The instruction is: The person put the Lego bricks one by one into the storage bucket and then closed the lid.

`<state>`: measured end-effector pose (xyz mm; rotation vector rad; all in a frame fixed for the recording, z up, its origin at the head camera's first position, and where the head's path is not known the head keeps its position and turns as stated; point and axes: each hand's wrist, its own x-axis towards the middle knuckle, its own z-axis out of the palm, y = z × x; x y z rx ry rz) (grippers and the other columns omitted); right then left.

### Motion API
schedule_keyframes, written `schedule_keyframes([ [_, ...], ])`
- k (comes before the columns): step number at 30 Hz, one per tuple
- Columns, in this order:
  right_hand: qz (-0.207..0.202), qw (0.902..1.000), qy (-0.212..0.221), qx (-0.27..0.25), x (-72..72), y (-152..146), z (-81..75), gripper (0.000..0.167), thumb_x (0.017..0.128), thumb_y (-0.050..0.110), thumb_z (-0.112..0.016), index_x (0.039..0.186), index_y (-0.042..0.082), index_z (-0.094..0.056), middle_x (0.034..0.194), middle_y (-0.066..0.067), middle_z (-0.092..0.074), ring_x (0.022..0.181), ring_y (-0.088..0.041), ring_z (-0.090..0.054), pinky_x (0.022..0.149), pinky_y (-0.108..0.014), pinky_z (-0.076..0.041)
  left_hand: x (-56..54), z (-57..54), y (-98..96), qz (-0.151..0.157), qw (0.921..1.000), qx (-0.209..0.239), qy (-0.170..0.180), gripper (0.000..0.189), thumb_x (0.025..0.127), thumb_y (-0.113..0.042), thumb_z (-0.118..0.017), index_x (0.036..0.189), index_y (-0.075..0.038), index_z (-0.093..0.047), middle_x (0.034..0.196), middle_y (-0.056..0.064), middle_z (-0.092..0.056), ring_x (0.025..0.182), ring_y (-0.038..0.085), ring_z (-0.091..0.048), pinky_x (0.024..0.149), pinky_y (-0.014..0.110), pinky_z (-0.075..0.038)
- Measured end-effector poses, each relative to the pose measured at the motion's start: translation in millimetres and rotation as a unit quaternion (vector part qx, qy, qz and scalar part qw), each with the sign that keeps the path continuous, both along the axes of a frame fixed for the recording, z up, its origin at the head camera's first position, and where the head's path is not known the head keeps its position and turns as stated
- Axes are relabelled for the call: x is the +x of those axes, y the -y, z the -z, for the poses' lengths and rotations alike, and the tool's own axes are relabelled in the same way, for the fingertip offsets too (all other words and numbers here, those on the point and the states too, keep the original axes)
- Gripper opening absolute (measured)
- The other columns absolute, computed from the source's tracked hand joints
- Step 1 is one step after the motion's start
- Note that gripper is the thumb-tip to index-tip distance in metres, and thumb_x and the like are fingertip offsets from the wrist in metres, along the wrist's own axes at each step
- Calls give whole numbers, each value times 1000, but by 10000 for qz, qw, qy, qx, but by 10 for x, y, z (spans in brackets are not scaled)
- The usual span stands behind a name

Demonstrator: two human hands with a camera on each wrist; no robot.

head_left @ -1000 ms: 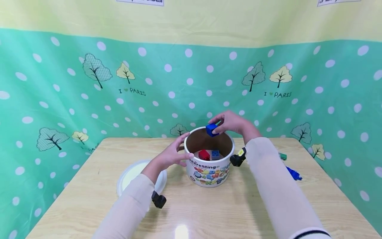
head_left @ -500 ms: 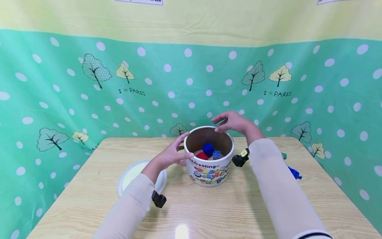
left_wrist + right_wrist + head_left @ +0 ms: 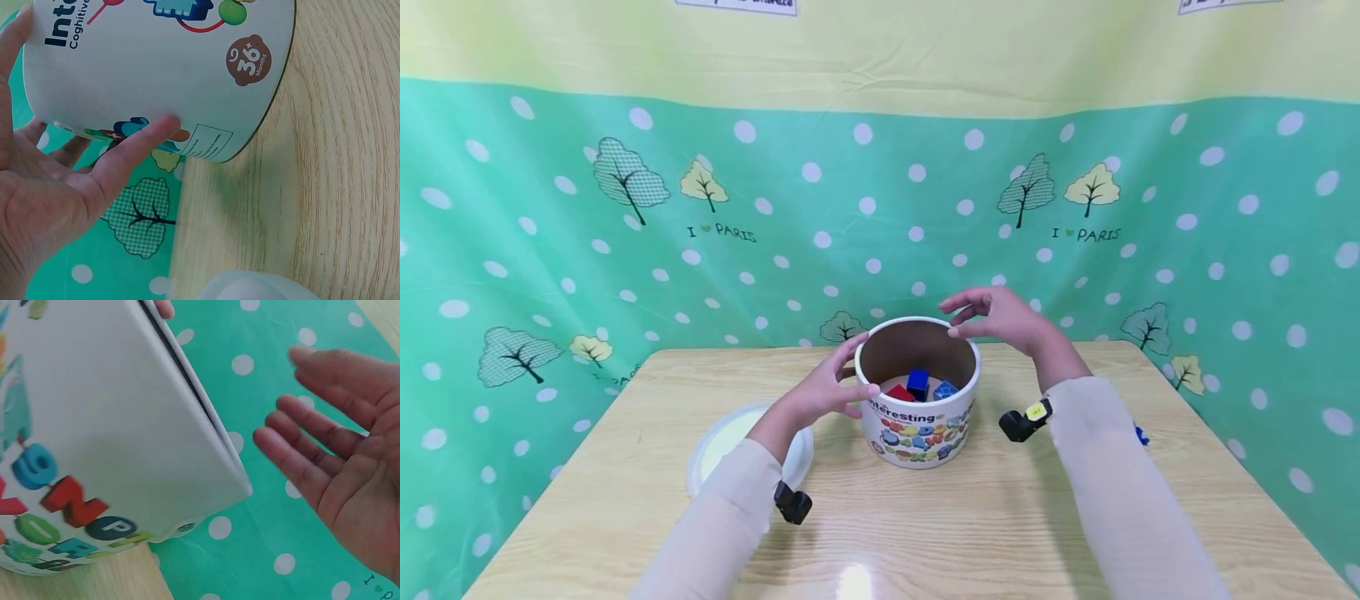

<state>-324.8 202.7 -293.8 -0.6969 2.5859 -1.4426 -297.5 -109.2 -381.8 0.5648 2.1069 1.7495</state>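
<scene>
A white round bucket (image 3: 917,429) with printed letters and pictures stands upright on the table. Inside, on its floor, lie a red block (image 3: 901,392), a dark blue block (image 3: 917,383) and a lighter blue patterned block (image 3: 945,390). My left hand (image 3: 820,392) is spread against the bucket's left side, fingers at the rim and thumb along the front; the left wrist view shows one straight digit touching the printed wall. Above the right rear rim, my right hand (image 3: 1000,321) hovers with loosely bent fingers, and its palm (image 3: 369,487) holds nothing.
A white round lid (image 3: 722,446) lies on the wooden table (image 3: 917,533) to the left, partly under my left forearm. A small blue piece (image 3: 1141,435) peeks out past my right sleeve. Behind the table hangs a green dotted curtain (image 3: 820,217).
My right hand has let go of the dark blue block, which dropped into the bucket, and has drawn slightly right. The left hand stays at the bucket's side.
</scene>
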Motion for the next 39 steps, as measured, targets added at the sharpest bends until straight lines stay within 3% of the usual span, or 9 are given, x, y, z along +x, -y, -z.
schedule_keyframes([
  [5, -49, 9989, -289, -376, 87, -29, 107, 42, 87, 18, -75, 126, 7, -63, 125, -10, -63, 109, -26, -59, 94, -43, -51, 6, 12, 25, -48, 10000, -1, -13, 88, 87, -23, -75, 154, -34, -19, 160, 8, -16, 142, 42, -22, 80, 55, -56],
  [12, 184, 9972, -329, -651, 232, -128, 255, 45, 88, 20, -74, 128, 5, -61, 128, -13, -60, 111, -27, -58, 90, -37, -52, -7, 9, 14, 4, 10000, 6, -53, 91, 85, -26, -76, 155, -33, -19, 159, 8, -18, 142, 42, -22, 80, 54, -56],
  [20, 366, 9910, -635, -1118, 338, -274, 367, 43, 89, 14, -73, 127, 0, -60, 120, -11, -63, 108, -28, -60, 88, -27, -54, 13, 4, 8, -31, 10000, 1, -51, 90, 86, -24, -76, 155, -33, -19, 160, 7, -16, 142, 41, -22, 80, 53, -57],
  [25, 416, 9889, -838, -1154, 447, -386, 396, 42, 89, 12, -72, 126, -2, -59, 117, -5, -64, 108, -28, -58, 90, -22, -52, 7, 16, -4, 4, 10000, 13, -43, 89, 86, -25, -75, 155, -33, -19, 161, 8, -15, 142, 41, -21, 80, 56, -55],
  [32, 474, 9847, -1137, -1231, 636, -573, 479, 39, 89, 6, -70, 125, -4, -59, 118, -8, -63, 104, -20, -59, 88, -21, -53, -4, 21, -21, -8, 10000, 25, -17, 87, 87, -23, -74, 154, -34, -20, 161, 6, -15, 143, 40, -21, 80, 56, -55],
  [39, 495, 9835, -1204, -1260, 776, -710, 588, 38, 89, 0, -69, 124, -10, -57, 114, 4, -63, 101, -16, -60, 84, -22, -54, 2, 22, -9, -65, 10000, 26, -10, 87, 87, -24, -75, 154, -36, -21, 160, 5, -16, 143, 40, -21, 79, 55, -56],
])
